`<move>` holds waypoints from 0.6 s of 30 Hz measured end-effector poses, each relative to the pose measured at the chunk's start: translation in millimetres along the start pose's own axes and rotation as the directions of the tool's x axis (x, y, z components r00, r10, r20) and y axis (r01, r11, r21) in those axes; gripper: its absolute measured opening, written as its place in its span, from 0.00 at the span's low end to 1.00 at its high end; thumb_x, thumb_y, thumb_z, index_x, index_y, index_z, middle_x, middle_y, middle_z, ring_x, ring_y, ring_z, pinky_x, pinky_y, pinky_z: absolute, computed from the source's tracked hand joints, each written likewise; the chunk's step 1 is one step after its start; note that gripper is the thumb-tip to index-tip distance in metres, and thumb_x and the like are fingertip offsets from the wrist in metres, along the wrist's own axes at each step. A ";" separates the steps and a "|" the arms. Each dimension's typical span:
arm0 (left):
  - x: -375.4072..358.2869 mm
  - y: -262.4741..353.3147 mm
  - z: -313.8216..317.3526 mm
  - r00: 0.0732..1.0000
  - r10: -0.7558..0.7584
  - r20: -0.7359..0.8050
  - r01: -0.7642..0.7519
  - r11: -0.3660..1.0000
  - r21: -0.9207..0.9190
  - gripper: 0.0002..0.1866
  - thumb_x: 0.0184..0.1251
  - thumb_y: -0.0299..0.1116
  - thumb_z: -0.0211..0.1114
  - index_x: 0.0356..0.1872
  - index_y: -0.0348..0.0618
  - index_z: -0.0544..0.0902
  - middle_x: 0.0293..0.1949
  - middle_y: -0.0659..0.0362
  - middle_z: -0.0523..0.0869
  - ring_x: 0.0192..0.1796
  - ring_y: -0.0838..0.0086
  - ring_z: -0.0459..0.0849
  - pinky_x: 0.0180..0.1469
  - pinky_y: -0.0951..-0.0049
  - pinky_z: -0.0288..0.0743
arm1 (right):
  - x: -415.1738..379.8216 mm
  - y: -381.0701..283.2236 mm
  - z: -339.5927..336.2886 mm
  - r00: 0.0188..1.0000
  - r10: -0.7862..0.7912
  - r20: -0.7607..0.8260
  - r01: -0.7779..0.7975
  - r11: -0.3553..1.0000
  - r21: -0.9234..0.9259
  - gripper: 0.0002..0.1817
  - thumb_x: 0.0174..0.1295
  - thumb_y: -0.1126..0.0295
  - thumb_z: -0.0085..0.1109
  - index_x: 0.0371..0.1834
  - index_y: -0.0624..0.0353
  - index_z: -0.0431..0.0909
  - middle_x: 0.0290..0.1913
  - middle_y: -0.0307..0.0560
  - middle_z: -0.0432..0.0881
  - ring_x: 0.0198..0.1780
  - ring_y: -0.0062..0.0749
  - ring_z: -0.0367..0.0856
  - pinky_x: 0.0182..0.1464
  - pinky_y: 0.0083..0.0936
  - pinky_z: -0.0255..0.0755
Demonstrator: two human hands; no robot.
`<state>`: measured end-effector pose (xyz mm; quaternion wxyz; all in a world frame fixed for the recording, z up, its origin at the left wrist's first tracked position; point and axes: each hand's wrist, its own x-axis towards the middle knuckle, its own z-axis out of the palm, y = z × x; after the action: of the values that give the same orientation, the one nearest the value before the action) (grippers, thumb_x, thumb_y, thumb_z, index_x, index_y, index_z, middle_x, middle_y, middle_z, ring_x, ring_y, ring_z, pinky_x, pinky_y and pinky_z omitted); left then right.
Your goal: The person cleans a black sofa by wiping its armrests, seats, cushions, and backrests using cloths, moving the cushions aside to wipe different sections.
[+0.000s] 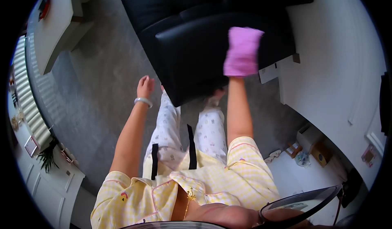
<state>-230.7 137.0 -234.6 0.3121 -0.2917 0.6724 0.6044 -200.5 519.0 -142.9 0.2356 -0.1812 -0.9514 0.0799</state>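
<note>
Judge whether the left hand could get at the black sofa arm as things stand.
Probably yes. The left hand is bare, hanging just beside the sofa arm, with nothing between them. The right hand, in a pink mitt, is already over it.

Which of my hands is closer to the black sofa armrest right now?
Right. The right hand, in a purple cloth mitt, lies over the black sofa armrest; the left hand hangs beside its near corner, above the carpet.

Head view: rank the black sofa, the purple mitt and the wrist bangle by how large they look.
1. black sofa, by far the largest.
2. purple mitt covering the right hand.
3. bangle on the left wrist, smallest.
</note>
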 end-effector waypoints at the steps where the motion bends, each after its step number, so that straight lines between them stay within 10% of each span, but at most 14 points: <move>1: 21.2 15.8 34.6 0.997 -0.028 -0.067 0.027 0.999 -0.021 0.18 0.68 0.46 0.56 0.50 0.45 0.75 0.40 0.59 0.84 0.35 0.76 0.80 0.37 0.70 0.73 | -5.5 -11.0 34.2 0.985 0.022 0.170 -0.024 1.000 0.011 0.27 0.64 0.50 0.45 0.59 0.57 0.68 0.57 0.50 0.72 0.61 0.41 0.68 0.65 0.40 0.57; 3: 63.9 12.6 76.6 0.986 -0.081 -0.143 0.076 0.996 -0.039 0.20 0.68 0.48 0.54 0.49 0.44 0.76 0.41 0.58 0.84 0.39 0.73 0.81 0.42 0.68 0.73 | -42.4 -48.1 110.9 0.918 -0.039 0.394 0.088 0.990 -0.106 0.40 0.59 0.39 0.44 0.68 0.56 0.59 0.69 0.56 0.59 0.71 0.50 0.53 0.70 0.53 0.43; 5: 120.1 -19.4 109.2 0.907 0.248 -0.341 -0.189 0.962 0.196 0.22 0.69 0.49 0.52 0.48 0.39 0.77 0.44 0.54 0.83 0.46 0.66 0.80 0.49 0.67 0.71 | -32.5 -83.7 132.9 0.911 0.093 0.402 -0.072 0.995 -0.067 0.40 0.59 0.41 0.45 0.71 0.49 0.54 0.72 0.57 0.50 0.73 0.58 0.46 0.69 0.59 0.37; 6: 89.8 19.0 136.6 0.807 0.178 -0.564 -0.023 0.962 0.271 0.24 0.69 0.48 0.50 0.48 0.34 0.77 0.46 0.50 0.81 0.50 0.62 0.79 0.53 0.68 0.69 | -15.7 -96.4 132.2 0.897 0.018 0.441 -0.026 1.000 0.011 0.37 0.60 0.45 0.45 0.71 0.50 0.55 0.73 0.58 0.50 0.73 0.57 0.46 0.70 0.58 0.37; 10: 116.6 -29.3 95.8 0.902 0.197 -0.385 -0.276 0.947 -0.161 0.25 0.71 0.47 0.46 0.49 0.33 0.77 0.45 0.50 0.81 0.50 0.66 0.78 0.55 0.66 0.68 | 33.1 -93.6 143.7 0.840 -0.388 0.379 0.146 0.835 0.531 0.21 0.55 0.56 0.53 0.49 0.55 0.77 0.52 0.53 0.76 0.58 0.47 0.70 0.65 0.50 0.52; 12: 86.4 11.2 93.2 0.903 -0.158 -0.400 -0.102 0.826 -0.555 0.26 0.73 0.47 0.41 0.48 0.34 0.78 0.47 0.52 0.82 0.52 0.66 0.78 0.58 0.67 0.67 | 70.4 -84.5 143.7 0.768 -0.392 0.507 0.132 0.870 0.474 0.16 0.54 0.58 0.53 0.41 0.55 0.78 0.46 0.51 0.78 0.52 0.46 0.73 0.60 0.48 0.57; 18: 61.3 57.8 58.5 0.933 -0.139 -0.333 -0.087 0.809 -0.581 0.26 0.74 0.48 0.39 0.45 0.37 0.80 0.47 0.53 0.83 0.51 0.65 0.79 0.60 0.69 0.68 | 146.4 101.5 141.5 0.874 -0.222 0.432 0.123 0.962 0.245 0.12 0.50 0.66 0.50 0.18 0.61 0.79 0.24 0.56 0.79 0.31 0.49 0.78 0.39 0.44 0.70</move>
<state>-310.2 200.0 -249.9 0.0866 -0.4884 0.4942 0.7139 -357.5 659.1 -229.6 0.0301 -0.0454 -0.9786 0.1985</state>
